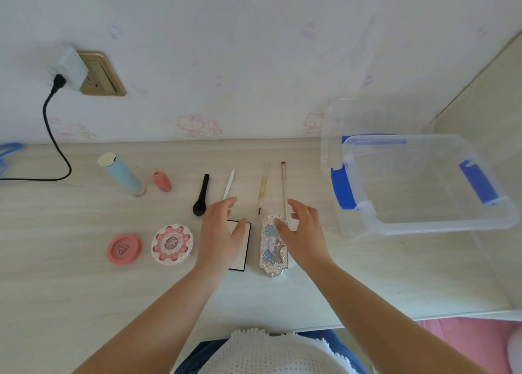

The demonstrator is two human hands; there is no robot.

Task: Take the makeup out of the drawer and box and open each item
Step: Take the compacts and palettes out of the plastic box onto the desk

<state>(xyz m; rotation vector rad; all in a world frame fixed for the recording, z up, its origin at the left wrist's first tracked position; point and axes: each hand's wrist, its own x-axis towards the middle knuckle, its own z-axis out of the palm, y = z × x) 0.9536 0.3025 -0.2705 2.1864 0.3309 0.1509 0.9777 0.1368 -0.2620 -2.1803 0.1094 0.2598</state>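
Note:
Makeup lies in two rows on the pale desk (310, 289). The near row holds a pink round compact (124, 249), a frilly round compact (172, 244), a white square compact with a black edge (242, 258) and an ornate silver palette (273, 246). Behind them are a blue tube (122, 173), a small coral bottle (161, 180), a black brush (201, 195), a white pen (228, 185), a yellow pencil (263, 188) and a thin pink brush (284, 187). My left hand (221, 234) hovers open over the square compact. My right hand (303, 232) is open beside the silver palette. Neither holds anything.
A clear plastic box (423, 226) with blue latches stands at the right, its lid (353, 71) propped against the wall behind. A charger (70, 65) sits in the wall socket at the left, and its black cable (56, 147) runs down onto the desk.

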